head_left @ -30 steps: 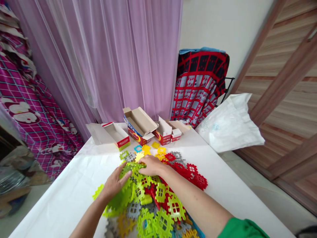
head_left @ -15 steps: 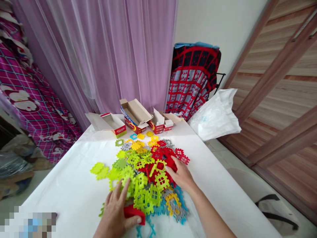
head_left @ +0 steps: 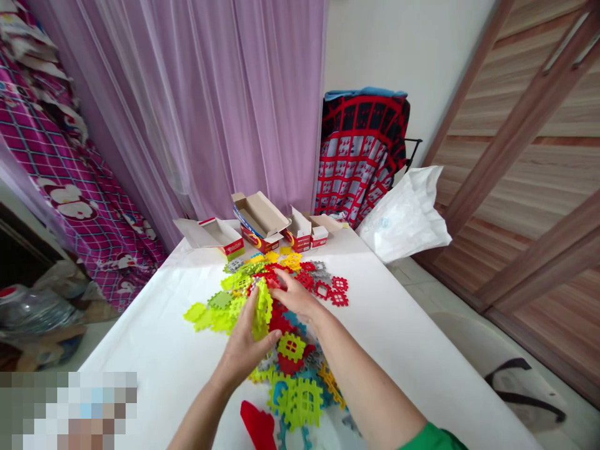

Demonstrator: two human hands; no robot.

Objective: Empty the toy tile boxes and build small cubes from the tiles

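A heap of toothed plastic building pieces, lime green, red, yellow, grey and blue, spreads over the white table (head_left: 154,350). My left hand (head_left: 244,344) is at the heap's middle, fingers stretched forward and thumb held apart, its palm side against upright lime green pieces (head_left: 263,307). Just to its right, my right hand (head_left: 300,296) reaches over the red pieces (head_left: 307,281) with fingers extended; its fingertips come close to the same green pieces. Nearer to me lie more lime green pieces (head_left: 307,400) and a solid red piece (head_left: 259,425).
Open cardboard boxes (head_left: 262,215) stand along the table's far edge before a purple curtain (head_left: 262,94). A white bag (head_left: 405,215) is by the right corner. A clear plastic bottle (head_left: 32,312) is at the floor on the left.
Both hands have moved forward and closer together at the middle of the heap. Green pieces have been pushed along and stand up between them. The solid red piece is uncovered.
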